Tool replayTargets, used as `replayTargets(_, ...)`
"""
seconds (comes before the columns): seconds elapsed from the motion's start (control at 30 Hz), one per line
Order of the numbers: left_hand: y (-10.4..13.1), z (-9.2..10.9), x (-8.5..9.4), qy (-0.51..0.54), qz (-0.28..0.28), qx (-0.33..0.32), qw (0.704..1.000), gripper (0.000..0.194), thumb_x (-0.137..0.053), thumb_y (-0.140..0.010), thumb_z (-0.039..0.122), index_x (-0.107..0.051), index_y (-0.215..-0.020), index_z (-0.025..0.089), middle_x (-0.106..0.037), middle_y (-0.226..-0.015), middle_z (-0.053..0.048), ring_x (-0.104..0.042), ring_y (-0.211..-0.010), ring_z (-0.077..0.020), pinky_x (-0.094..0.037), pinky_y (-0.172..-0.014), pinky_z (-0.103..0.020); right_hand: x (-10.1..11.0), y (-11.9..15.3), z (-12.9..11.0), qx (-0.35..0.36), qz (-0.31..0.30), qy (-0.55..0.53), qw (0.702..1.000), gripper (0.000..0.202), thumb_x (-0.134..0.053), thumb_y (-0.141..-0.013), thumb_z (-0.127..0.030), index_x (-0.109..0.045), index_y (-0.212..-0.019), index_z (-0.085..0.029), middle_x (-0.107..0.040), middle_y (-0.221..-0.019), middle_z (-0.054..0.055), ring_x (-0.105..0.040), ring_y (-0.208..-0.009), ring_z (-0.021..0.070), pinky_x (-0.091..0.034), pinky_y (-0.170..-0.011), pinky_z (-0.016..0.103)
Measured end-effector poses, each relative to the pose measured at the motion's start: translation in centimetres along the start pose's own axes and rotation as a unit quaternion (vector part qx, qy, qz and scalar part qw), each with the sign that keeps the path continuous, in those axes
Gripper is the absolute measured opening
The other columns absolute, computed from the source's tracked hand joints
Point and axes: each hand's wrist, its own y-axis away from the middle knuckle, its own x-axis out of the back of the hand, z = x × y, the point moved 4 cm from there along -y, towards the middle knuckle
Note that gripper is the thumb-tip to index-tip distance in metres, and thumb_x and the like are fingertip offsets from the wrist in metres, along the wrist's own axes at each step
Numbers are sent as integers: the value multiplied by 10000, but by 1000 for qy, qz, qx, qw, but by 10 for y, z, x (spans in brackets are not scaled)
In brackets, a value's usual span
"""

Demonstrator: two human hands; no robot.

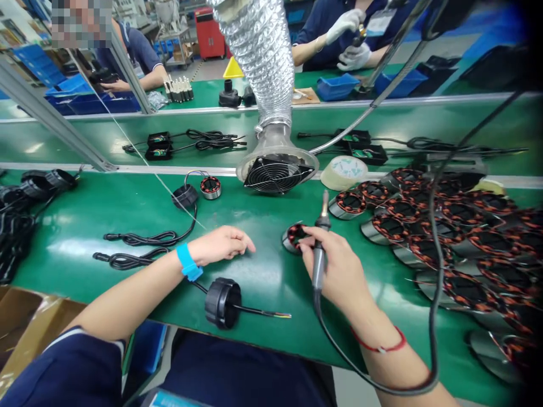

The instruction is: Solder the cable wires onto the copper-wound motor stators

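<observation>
My right hand (337, 265) holds a soldering iron (320, 249), its metal tip pointing up and away. The thumb and index finger of that hand also touch a motor stator (292, 238) on the green table. Over the middle of the table is my left hand (224, 244), fingers curled and index finger reaching right; a thin strand of wire runs down toward it, and whether it grips the strand is unclear. Nearer me lies a black round housing (223, 303) with a cable whose coloured wire ends stick out to the right.
A fume extractor (275, 169) hangs over the back. Many stators (432, 232) crowd the right side. Coiled cables (144, 237), another housing (185, 195) and a single stator (211, 187) lie left of centre. Black housings (36, 186) pile up far left. Two people work opposite.
</observation>
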Motion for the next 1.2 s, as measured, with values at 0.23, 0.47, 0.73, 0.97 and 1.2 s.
replayTargets(0.23,-4,-9,9,-48,58,-54,996,225,-536,-865,339,-584,-842,119,-432,-614,55,-343,-525,-59,-273,-511,-198,11,15,-19,-63,6,-67,996,347,-580,-899,-276,-484,-1229,-228,-667,-877,42,-650,-828,230,-531,-803,400)
replayTargets(0.47,-9,14,-14,-218,28,-111,969,210,-578,-857,339,-587,-802,136,-516,-676,32,-435,-637,-99,-336,-593,-218,-13,25,-29,-158,-100,-62,980,560,-568,-883,-510,-440,-1302,-162,-589,-1156,170,-628,-1015,306,-532,-855,461)
replayTargets(0.73,-19,14,-1,-213,-57,-46,974,189,-506,-888,179,-655,-794,110,-598,-720,6,-488,-674,-94,-389,-696,-214,-19,28,-25,-101,-79,-79,989,497,-577,-908,-464,-441,-1305,-197,-614,-1129,138,-640,-991,280,-558,-834,428)
replayTargets(0.97,-26,9,-12,-102,-70,-104,987,180,-501,-901,182,-606,-777,105,-615,-770,-13,-505,-716,-96,-406,-747,-233,-20,30,-30,-54,-106,-183,976,542,-609,-912,-330,-362,-1383,-226,-583,-1279,132,-606,-1124,253,-540,-916,412)
replayTargets(1.2,-30,12,9,-232,52,-141,961,206,-491,-911,271,-643,-897,132,-652,-855,-27,-550,-796,-133,-413,-788,-262,-19,32,-31,-57,-99,-171,979,568,-609,-911,-332,-351,-1405,-221,-578,-1293,139,-599,-1134,273,-538,-911,445)
